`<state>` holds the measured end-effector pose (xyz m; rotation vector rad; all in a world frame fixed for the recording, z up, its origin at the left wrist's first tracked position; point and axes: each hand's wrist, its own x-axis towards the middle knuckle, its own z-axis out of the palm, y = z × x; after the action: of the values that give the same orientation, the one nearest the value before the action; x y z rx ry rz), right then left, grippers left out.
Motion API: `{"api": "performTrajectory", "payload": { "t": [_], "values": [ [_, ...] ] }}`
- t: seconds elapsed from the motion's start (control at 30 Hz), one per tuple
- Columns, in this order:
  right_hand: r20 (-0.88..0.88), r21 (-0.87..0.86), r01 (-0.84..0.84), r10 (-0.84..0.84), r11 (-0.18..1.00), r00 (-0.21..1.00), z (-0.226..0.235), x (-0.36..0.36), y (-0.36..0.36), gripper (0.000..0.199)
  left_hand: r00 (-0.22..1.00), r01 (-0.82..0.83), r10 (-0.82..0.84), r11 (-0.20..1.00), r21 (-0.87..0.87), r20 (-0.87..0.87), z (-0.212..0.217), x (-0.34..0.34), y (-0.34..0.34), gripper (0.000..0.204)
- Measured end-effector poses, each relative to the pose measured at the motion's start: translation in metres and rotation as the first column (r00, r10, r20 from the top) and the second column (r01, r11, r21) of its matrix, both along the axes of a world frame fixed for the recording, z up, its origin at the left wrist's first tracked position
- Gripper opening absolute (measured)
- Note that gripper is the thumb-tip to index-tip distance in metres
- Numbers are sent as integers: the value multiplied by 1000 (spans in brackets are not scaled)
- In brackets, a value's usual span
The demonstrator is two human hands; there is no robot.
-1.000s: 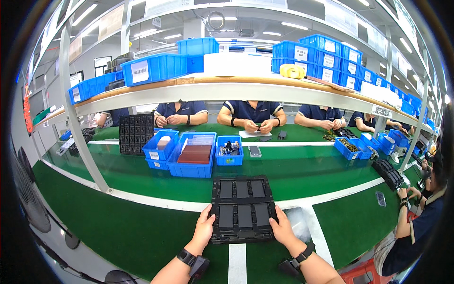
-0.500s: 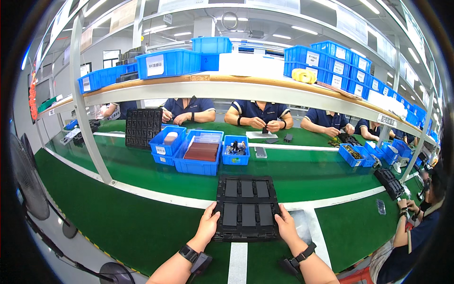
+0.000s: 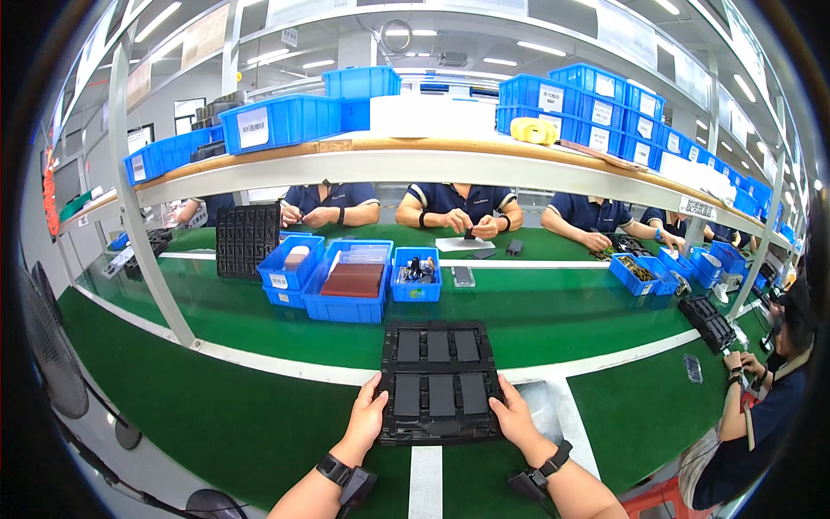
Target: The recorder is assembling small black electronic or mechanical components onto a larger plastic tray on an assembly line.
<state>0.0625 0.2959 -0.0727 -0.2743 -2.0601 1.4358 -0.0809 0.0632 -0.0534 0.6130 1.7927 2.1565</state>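
A black plastic tray (image 3: 439, 369) with two rows of flat dark rectangular pieces (image 3: 442, 394) in its pockets is held level by both hands at the near side of the green bench. My left hand (image 3: 367, 417) grips its left edge, thumb on top and the other fingers mostly hidden under the side. On the opposite edge, my right hand (image 3: 517, 417) holds the tray the same way. Just beyond the right hand lies a clear plastic sheet or bag (image 3: 543, 408), partly covered by that hand. Each wrist wears a black strap with a dark device.
Past the tray stand blue bins, one with brown sheets (image 3: 353, 281), another with small dark parts (image 3: 417, 272). A black tray (image 3: 246, 242) leans upright behind them. A shelf (image 3: 415, 162) crosses above. Several co-workers sit opposite; another person (image 3: 761, 415) works at the right.
The whole view has shifted, so the scene sits slightly further left. My grip on the tray looks the same. Across the bench, a co-worker at the right has stretched an arm outward.
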Motion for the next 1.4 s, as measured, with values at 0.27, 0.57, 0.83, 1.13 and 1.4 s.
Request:
{"api": "performTrajectory", "payload": {
  "t": [0.27, 0.57, 0.83, 1.13, 1.4],
  "values": [
    [39, 90, 41, -45, 995, 998, 1, 3, 0, 52, 995, -23, 17, 998, -61, -99, -9, -3, -1, 43],
    [23, 86, 24, -26, 996, 999, 2, 2, 0, 52, 998, -2, 1, 1000, -4, -66, -5, -2, -3, 43],
    [25, 59, 32, -33, 998, 999, 0, 2, 1, 51, 997, -8, 4, 999, -44, -72, -7, -3, -2, 44],
    [33, 112, 37, -41, 993, 999, 5, 0, 0, 51, 995, -22, 18, 999, -35, -95, -8, -5, -2, 43],
    [27, 93, 30, -33, 995, 999, 3, 3, -1, 51, 994, -32, 26, 998, -54, -104, -16, -7, -1, 43]
  ]
}}
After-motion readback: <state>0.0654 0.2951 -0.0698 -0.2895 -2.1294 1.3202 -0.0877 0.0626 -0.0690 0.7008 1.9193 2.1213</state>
